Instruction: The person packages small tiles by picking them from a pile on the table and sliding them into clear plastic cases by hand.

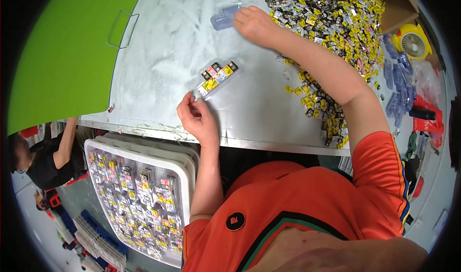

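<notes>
My right hand (258, 26) reaches far across the table, its fingers closed over the right end of some clear plastic trays (223, 20). Nearer to me lies a clear tray (218, 82) set with small yellow, black, white and pink pieces in two rows. My left hand (198, 119) is beside this tray's near end, fingers curled together. A small greenish bit shows at its fingertips; what they pinch is too small to name.
A big heap of small pieces (331, 27) covers the table's right side. A green board (72, 51) with a wire handle lies left. Below the edge stands a white crate (187, 195) of filled trays. A yellow fan (413, 42) and blue-tinted trays (399, 80) are right; another person (53, 164) works left.
</notes>
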Available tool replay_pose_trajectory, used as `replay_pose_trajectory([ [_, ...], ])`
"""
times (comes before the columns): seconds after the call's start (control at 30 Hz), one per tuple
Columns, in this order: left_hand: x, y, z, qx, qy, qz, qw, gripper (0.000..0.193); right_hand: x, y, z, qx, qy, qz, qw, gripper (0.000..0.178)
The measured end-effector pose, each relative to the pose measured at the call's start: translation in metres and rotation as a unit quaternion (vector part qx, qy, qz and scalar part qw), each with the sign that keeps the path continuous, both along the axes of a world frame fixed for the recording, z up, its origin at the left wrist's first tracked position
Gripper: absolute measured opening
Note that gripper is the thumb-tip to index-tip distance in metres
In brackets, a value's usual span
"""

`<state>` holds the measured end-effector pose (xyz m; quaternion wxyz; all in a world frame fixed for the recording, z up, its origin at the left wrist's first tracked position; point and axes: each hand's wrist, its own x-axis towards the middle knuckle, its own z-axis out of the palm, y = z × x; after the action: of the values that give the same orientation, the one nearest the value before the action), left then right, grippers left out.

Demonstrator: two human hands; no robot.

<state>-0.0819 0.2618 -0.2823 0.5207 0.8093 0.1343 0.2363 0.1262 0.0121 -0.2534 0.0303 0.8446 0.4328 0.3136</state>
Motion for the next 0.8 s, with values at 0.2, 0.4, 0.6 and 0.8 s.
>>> replay_pose_trajectory([
  [0.2,-0.003,0.001,-0.004,0.017,-0.011,-0.006,1.000,0.031,-0.032,-0.013,0.018,0.052,-0.010,-0.036,0.998,0.010],
  [0.4,0.002,0.003,0.004,0.050,-0.082,0.002,0.995,0.034,-0.191,-0.025,0.031,0.080,0.167,0.044,0.982,0.021],
  [0.6,-0.022,-0.017,0.025,0.226,-0.178,-0.142,0.947,0.031,-0.270,-0.009,-0.007,0.114,0.229,-0.013,0.967,0.027],
  [0.8,-0.063,-0.057,0.028,0.278,-0.152,-0.346,0.883,0.025,-0.261,-0.036,-0.004,0.217,0.210,-0.127,0.945,0.033],
])
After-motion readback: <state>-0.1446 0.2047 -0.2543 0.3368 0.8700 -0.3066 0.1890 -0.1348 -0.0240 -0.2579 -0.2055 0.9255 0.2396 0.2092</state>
